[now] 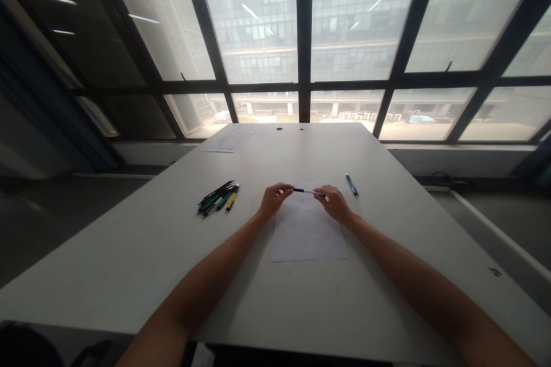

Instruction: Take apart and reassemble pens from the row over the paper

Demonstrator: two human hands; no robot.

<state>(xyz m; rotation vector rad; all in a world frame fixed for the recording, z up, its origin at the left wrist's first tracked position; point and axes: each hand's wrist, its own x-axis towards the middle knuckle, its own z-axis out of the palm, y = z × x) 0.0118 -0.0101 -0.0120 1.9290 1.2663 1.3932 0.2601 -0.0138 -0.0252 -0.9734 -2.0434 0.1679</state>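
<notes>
Nearest me, both my forearms reach out over the white table (129, 264). Under my wrists lies a blank sheet of paper (307, 235). Just above its far edge my left hand (273, 199) and right hand (333, 202) hold a pen (306, 191) level between them, fingertips pinched narrow on either end. To the left lies a bunch of pens (218, 197); a blue pen (352, 185) lies just right of my right hand. Farther off, papers (235, 139) lie near the window (258, 28).

Bright daylight through the windows (301, 40) backlights a dim, perhaps edge-warped view.
</notes>
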